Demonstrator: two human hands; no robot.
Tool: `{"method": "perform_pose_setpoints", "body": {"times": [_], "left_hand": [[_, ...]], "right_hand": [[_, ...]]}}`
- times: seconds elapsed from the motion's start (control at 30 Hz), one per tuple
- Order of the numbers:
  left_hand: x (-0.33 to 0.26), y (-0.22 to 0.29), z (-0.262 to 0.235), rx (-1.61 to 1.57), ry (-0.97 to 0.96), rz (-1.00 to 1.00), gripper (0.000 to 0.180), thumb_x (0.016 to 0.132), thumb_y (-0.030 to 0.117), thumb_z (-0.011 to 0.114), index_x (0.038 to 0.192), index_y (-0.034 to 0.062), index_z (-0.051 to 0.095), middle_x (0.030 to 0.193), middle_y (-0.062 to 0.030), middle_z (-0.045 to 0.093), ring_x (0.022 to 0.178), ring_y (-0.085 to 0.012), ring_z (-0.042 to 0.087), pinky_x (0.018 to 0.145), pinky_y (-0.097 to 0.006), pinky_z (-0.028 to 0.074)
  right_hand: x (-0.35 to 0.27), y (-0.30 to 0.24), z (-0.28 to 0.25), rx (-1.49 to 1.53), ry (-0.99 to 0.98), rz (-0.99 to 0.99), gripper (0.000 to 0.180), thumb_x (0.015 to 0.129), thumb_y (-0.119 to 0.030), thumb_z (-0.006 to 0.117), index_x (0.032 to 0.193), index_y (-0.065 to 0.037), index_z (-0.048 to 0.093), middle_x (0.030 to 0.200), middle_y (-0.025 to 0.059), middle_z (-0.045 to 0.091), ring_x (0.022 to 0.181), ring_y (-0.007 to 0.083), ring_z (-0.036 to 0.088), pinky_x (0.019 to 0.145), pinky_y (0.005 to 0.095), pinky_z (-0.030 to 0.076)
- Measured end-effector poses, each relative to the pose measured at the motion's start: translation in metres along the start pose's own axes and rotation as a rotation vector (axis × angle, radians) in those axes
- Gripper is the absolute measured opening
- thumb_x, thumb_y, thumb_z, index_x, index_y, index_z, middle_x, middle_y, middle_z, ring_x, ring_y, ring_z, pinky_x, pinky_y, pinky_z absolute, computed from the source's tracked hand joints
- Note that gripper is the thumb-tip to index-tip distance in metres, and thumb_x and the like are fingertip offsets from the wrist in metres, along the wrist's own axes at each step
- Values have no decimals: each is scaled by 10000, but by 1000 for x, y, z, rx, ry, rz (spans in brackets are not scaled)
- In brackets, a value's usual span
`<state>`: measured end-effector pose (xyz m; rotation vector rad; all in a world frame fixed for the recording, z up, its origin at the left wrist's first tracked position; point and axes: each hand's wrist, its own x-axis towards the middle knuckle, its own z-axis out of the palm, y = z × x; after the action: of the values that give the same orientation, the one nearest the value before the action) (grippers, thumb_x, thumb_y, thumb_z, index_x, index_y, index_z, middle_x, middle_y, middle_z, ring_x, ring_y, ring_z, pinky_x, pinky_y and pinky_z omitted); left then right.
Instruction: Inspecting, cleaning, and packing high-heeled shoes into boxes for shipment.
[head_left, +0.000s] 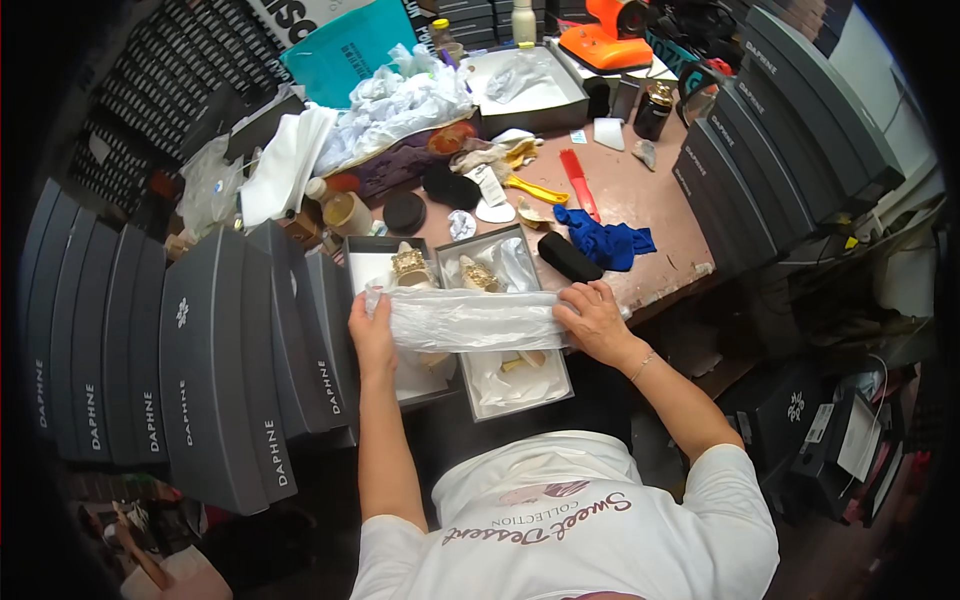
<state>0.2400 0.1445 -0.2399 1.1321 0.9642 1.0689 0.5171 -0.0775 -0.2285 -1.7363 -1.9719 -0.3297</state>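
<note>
A crinkled, translucent white wrapping sheet (475, 318) stretches between my two hands, folded into a long strip. My left hand (373, 335) pinches one end of it, and my right hand (602, 322) grips the other. Below the strip stand two shoe boxes side by side: a left box (362, 250) and a right box (522, 408), both lidless with white lining. A light shoe with gold decoration (408, 262) shows in the left one, and a similar shoe (478, 272) lies in the right one. The strip hides the middle of both boxes.
Dark grey shoe boxes (215, 370) stand upright at left; more boxes (775, 150) are stacked at right. On the pink tabletop (660, 200) lie a blue cloth (607, 240), a black roll (570, 257) and a red brush (577, 183). Crumpled white wrapping (400, 105) is heaped behind.
</note>
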Motion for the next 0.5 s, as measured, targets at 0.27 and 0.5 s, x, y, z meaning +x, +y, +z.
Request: {"method": "perform_pose_setpoints", "body": {"times": [0.27, 0.5], "left_hand": [[1, -6, -2, -34, 95, 14, 226, 906, 43, 573, 1116, -42, 563, 1014, -76, 631, 880, -117, 579, 791, -256, 458], [-32, 14, 13, -118, -20, 81, 201, 924, 92, 594, 1100, 8, 549, 978, -22, 606, 874, -74, 544, 784, -226, 442]], "right_hand": [[-35, -3, -35, -34, -43, -41, 300, 652, -78, 683, 947, -98, 629, 1040, 65, 569, 1061, 230, 537, 958, 452, 351], [12, -17, -80, 456, -128, 175, 394, 732, -140, 707, 1101, -39, 612, 1160, 144, 573, 1098, 310, 535, 996, 421, 385]]}}
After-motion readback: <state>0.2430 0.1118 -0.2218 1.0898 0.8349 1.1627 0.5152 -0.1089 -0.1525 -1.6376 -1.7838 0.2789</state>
